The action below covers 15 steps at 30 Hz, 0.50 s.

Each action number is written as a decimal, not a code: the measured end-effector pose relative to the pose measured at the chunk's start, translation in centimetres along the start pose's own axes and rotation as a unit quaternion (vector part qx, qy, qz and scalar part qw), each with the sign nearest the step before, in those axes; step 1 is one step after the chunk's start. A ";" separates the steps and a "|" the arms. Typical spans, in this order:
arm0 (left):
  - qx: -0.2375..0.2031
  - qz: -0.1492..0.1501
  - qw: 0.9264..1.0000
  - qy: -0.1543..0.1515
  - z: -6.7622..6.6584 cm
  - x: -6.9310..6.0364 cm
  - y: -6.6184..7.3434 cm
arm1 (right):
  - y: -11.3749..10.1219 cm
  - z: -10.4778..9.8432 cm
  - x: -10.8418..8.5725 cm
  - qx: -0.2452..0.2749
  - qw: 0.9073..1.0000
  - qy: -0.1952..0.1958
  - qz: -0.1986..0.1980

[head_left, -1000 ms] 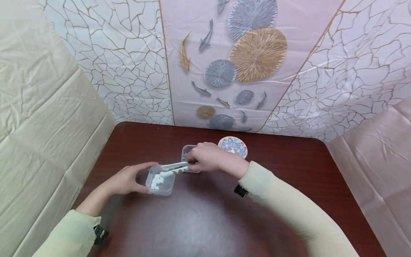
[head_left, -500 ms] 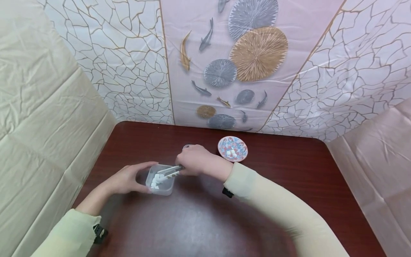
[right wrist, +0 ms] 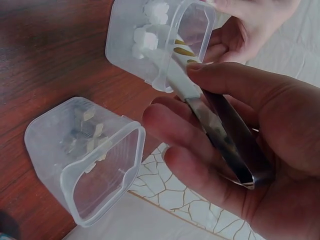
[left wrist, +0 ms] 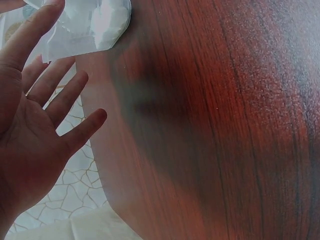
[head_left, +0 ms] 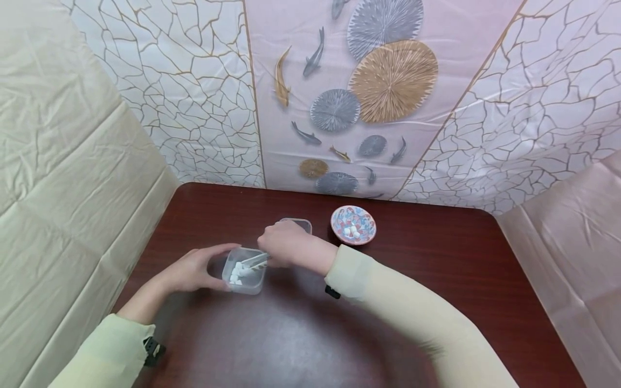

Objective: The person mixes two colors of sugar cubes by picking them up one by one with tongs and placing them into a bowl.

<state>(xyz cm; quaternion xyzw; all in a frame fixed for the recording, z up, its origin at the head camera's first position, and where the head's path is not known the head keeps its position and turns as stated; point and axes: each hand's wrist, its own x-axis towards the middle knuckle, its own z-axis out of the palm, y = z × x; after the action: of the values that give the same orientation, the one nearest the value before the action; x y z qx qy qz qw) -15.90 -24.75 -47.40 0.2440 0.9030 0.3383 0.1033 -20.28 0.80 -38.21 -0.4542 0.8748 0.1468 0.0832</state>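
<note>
My left hand (head_left: 191, 269) holds a clear plastic container (head_left: 252, 289) by its sides, between thumb and fingers. Several small white lumps (head_left: 235, 279) lie inside it. My right hand (head_left: 289, 243) grips a pair of tongs (right wrist: 217, 127) with metal arms and pale, patterned tips. The tips reach into the container, at the white lumps (right wrist: 146, 41) in the right wrist view. Whether a lump sits between them I cannot tell. The left wrist view has my left thumb at the container (left wrist: 75, 42), its other fingers spread.
A second clear container (right wrist: 47, 131) with several pale yellowish pieces (right wrist: 96, 142) stands behind my right hand, partly hidden in the head view. To its right is a patterned bowl (head_left: 367, 218) holding several white lumps (head_left: 351, 230). Fabric walls surround the dark red table (head_left: 427, 258).
My right hand has moved left and lowered the tongs' tips into the container. The bowl's white lumps and part of the second container's rim have come into view. My left hand stays put.
</note>
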 end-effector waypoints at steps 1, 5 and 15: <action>0.001 -0.001 1.000 0.000 0.0 0.0 0.0 | -0.1 0.0 0.1 -0.003 1.000 -0.001 0.002; 0.000 -0.006 1.000 0.000 0.0 0.0 0.1 | -0.6 -0.2 0.5 -0.009 1.000 -0.009 0.010; -0.006 -0.007 1.000 0.000 0.1 0.0 0.0 | -1.4 -0.7 1.0 -0.003 0.999 -0.031 0.016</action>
<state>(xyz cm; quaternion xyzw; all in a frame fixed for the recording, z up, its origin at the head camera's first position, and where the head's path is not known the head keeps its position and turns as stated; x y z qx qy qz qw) -15.84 -24.70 -47.51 0.2369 0.9026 0.3430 0.1072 -19.69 -0.96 -38.04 -0.4356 0.8786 0.1643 0.1065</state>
